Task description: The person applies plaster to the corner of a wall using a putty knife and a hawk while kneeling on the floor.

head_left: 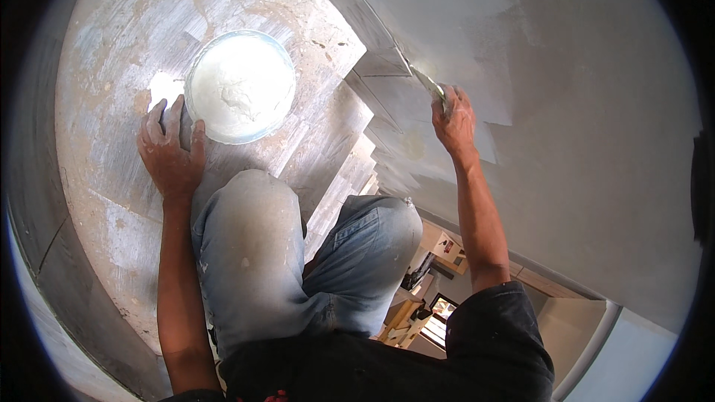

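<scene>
My right hand (454, 119) grips a putty knife (426, 80), its blade against the grey wall (581, 104) at the upper edge of the tiled skirting (380, 61). My left hand (171, 145) has its fingers spread beside a round tub (238, 85) of white paste on the dusty tiled landing (126, 179). A bright white patch (164, 88) lies at my left fingertips; I cannot make out what it is.
Steps (346, 171) descend along the wall beyond my bent knees (253, 253). A tiled skirting (48, 246) curves along the left. Far below at the lower right, a room shows wooden furniture (406, 324) and a bright window (436, 327).
</scene>
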The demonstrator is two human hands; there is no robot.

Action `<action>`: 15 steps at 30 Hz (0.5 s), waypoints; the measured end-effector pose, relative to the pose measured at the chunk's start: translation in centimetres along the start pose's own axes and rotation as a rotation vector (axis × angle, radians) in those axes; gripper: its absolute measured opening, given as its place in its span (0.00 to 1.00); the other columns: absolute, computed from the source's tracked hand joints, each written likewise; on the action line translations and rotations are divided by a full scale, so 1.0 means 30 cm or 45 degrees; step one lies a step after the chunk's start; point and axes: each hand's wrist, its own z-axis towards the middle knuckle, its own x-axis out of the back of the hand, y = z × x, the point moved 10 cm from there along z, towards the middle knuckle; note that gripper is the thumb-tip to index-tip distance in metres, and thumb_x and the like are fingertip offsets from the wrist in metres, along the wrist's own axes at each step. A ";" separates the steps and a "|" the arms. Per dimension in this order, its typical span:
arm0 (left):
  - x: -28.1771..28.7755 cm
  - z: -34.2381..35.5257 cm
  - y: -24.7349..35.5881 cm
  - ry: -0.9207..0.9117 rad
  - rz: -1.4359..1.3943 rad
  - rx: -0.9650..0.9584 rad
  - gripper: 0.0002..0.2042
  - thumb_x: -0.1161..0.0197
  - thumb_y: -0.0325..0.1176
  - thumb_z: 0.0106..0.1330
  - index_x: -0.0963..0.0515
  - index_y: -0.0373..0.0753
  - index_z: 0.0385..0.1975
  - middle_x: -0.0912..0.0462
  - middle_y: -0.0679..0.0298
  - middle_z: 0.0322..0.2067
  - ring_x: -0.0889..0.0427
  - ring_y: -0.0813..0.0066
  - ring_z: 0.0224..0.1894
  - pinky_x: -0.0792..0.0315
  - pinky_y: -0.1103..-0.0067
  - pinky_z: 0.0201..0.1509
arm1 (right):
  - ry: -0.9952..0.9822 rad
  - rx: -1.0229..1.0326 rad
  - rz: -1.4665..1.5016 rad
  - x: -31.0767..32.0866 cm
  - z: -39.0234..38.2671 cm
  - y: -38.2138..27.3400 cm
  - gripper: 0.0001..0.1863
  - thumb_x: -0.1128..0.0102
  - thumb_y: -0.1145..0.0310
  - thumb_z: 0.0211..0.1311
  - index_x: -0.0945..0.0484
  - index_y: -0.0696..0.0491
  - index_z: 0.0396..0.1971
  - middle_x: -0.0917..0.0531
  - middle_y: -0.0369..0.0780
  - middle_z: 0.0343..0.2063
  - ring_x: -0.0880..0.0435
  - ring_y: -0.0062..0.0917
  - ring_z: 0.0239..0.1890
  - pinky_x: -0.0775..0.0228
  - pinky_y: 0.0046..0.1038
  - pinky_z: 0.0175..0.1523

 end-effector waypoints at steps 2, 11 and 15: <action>0.000 -0.002 -0.001 0.000 0.000 0.001 0.23 0.43 0.44 0.61 0.29 0.46 0.56 0.31 0.55 0.56 0.35 0.55 0.58 0.43 0.55 0.62 | 0.002 0.014 0.000 -0.007 0.008 -0.002 0.10 0.43 0.71 0.55 0.24 0.53 0.39 0.24 0.44 0.30 0.24 0.40 0.36 0.31 0.39 0.40; -0.002 -0.001 -0.006 -0.005 -0.019 0.005 0.23 0.43 0.44 0.61 0.30 0.47 0.57 0.31 0.55 0.56 0.35 0.55 0.59 0.44 0.56 0.62 | 0.015 0.070 -0.040 -0.035 0.038 -0.008 0.11 0.43 0.70 0.56 0.25 0.55 0.39 0.23 0.48 0.31 0.24 0.44 0.38 0.30 0.41 0.42; 0.003 0.000 -0.004 0.003 -0.044 0.001 0.24 0.43 0.44 0.61 0.30 0.47 0.57 0.31 0.56 0.55 0.35 0.55 0.59 0.44 0.56 0.62 | 0.032 0.077 -0.087 -0.057 0.038 0.013 0.12 0.43 0.69 0.56 0.24 0.55 0.40 0.22 0.51 0.35 0.24 0.47 0.44 0.30 0.43 0.48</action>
